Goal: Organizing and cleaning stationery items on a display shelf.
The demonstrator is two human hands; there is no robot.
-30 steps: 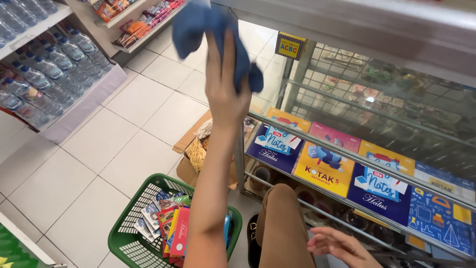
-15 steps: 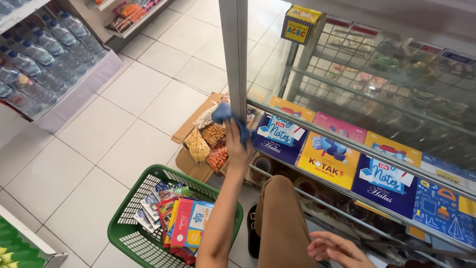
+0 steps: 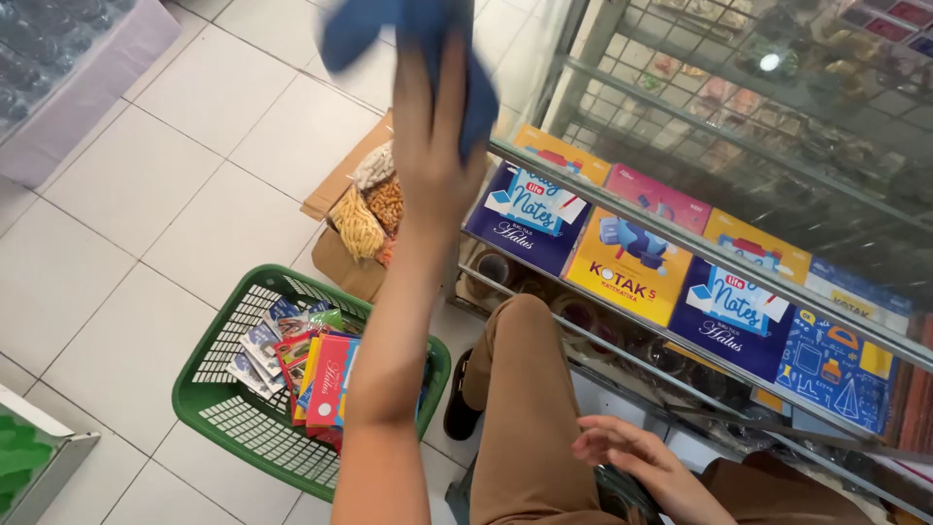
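Observation:
My left hand (image 3: 434,136) is raised in front of me, shut on a blue cloth (image 3: 362,27) that it presses near the upright metal edge of a glass display cabinet (image 3: 583,58). The cloth hangs over both sides of the fingers. My right hand (image 3: 632,457) is low at the bottom right, fingers loosely apart and holding nothing, next to my bent knee in brown trousers (image 3: 525,389).
A green plastic basket (image 3: 224,408) with several flat packets stands on the tiled floor at my left. Behind it is a cardboard box (image 3: 335,258) of bagged snacks. Colourful notebooks (image 3: 632,262) line the cabinet's lower shelf. A shelf of bottles (image 3: 39,58) is at the upper left.
My left hand with the cloth dropped down along the cabinet's edge half a second ago and has come back up. My right hand stays low by my knee.

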